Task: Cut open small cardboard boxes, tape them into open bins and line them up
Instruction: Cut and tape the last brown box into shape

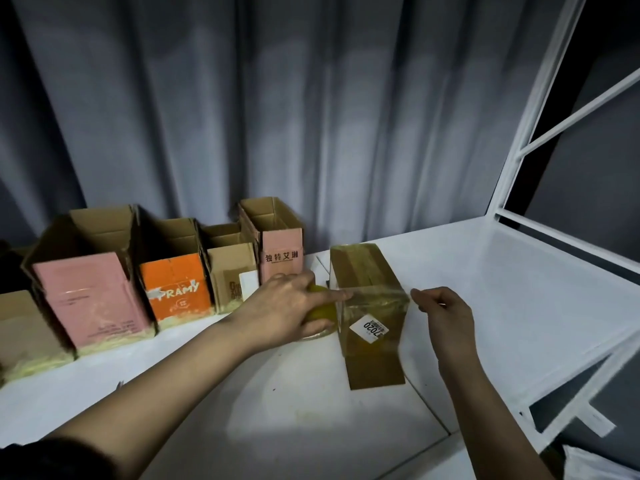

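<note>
Standing between both hands' fingers (420, 299): the taped box (370, 306).

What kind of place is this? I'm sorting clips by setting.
Probably a home or small stockroom corner, not a factory: a white table against a grey curtain, a white metal rack, and cut-open cardboard bins lined up.

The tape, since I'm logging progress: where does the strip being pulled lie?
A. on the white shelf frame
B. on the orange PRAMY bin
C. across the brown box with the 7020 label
C: the tape strip stretches between both hands across the brown box.
</note>
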